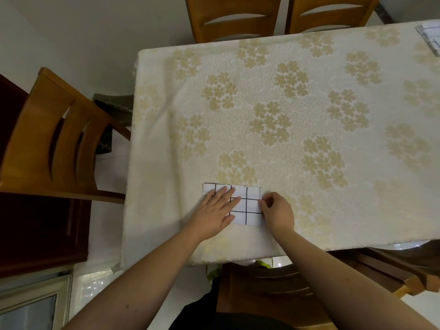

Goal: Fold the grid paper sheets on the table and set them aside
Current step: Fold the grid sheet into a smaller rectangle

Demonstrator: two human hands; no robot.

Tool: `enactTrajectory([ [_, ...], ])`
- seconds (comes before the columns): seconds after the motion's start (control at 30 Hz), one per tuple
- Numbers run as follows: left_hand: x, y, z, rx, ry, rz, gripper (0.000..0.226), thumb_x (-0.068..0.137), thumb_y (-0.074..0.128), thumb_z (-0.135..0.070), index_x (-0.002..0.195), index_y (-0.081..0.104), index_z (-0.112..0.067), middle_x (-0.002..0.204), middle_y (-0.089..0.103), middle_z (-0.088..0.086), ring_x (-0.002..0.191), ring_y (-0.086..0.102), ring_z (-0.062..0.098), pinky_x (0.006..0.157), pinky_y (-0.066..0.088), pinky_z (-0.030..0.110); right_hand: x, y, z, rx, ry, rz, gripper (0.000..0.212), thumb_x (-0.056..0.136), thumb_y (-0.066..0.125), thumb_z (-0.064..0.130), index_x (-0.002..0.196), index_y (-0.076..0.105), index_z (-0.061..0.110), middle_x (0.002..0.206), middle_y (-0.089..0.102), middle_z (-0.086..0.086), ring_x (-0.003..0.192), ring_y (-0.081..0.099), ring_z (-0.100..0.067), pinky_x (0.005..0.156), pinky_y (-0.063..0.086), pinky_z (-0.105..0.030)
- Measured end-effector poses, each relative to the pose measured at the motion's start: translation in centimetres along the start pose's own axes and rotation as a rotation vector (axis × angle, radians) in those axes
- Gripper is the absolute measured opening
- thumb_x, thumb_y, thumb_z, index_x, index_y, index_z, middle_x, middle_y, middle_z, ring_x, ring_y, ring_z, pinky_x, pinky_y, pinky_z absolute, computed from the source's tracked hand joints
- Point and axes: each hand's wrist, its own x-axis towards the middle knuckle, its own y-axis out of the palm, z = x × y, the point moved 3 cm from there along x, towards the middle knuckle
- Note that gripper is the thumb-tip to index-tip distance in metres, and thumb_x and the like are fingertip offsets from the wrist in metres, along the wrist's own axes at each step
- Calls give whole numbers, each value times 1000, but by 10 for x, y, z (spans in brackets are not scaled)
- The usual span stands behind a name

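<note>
A white grid paper sheet [247, 206] with black lines lies folded near the front edge of the table [309, 115]. My left hand [215, 211] lies flat on its left half, fingers straight, pressing it down. My right hand [277, 211] is at the sheet's right edge, with curled fingers and thumb pinching that edge. Both forearms reach in from the bottom of the view. The part of the sheet under my left palm is hidden.
A cream floral cloth covers the table. More grid paper [431, 36] lies at the far right corner. Wooden chairs stand at the left [54, 139], behind the table [233, 17] and at the front right [392, 270].
</note>
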Motion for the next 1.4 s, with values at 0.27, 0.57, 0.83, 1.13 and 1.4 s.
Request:
enactTrajectory([
  [0.27,3,1,12,21,-6,30,65,97,22,-63,154,12,-34,163,8,-2,150,4,20,117,8,45,6,0,-8,-38,5,-42,12,91,61,35,93,53,27,97,53,6,68,50,-4,60,40,-26],
  [0.57,6,3,14,-3,-3,71,66,96,25,-64,154,12,-35,163,7,-4,150,4,18,118,11,47,-14,26,18,-262,-638,-153,32,91,49,18,121,61,12,118,62,-8,106,59,-26,88,44,-37],
  [0.83,6,1,17,-5,-23,85,72,94,20,-69,155,3,-34,163,-4,-4,149,-9,18,120,3,43,-9,47,-6,-577,-559,58,64,101,27,50,154,19,15,162,13,-2,149,9,-17,119,10,-43],
  [1.13,-1,-7,43,-58,-168,98,61,99,-3,-54,154,1,-30,162,-5,-6,150,-1,15,119,-2,36,-3,39,-7,-589,-473,115,64,101,16,54,155,9,22,163,1,3,149,-2,-14,118,-6,-40],
  [1.4,24,-45,55,-177,-185,97,60,88,64,-39,143,41,-28,146,39,-7,135,34,16,107,21,31,36,6,28,-522,-383,126,52,82,67,48,127,54,26,128,51,-1,118,46,-27,96,28,-41],
])
